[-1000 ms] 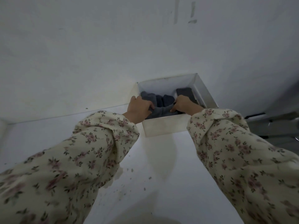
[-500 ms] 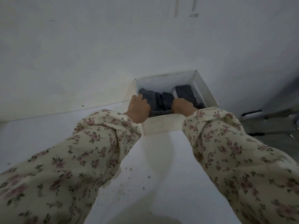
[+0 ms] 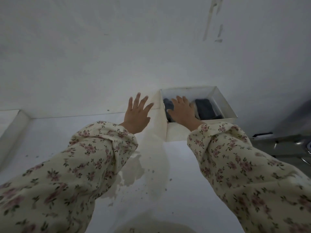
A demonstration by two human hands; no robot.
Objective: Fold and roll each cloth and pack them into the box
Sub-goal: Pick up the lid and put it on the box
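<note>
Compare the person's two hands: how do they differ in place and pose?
The left hand is outside the box, beside it; the right hand is inside it. The left hand is splayed wide; the right hand lies flat on the dark cloths. Both are open.

box [image 3: 176, 134] white | cloths [image 3: 204, 108] dark grey-blue | sleeves [image 3: 101, 157] cream — pink floral (small sprigs)

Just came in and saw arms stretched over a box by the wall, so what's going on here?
A person in floral sleeves is packing dark cloths into a white box that stands against the wall. The right hand lies flat on the cloths in the box's left part, apparently pressing them down. The left hand is outside the box on its left, fingers spread, holding nothing. Another dark cloth sits in the box's right part.
</note>
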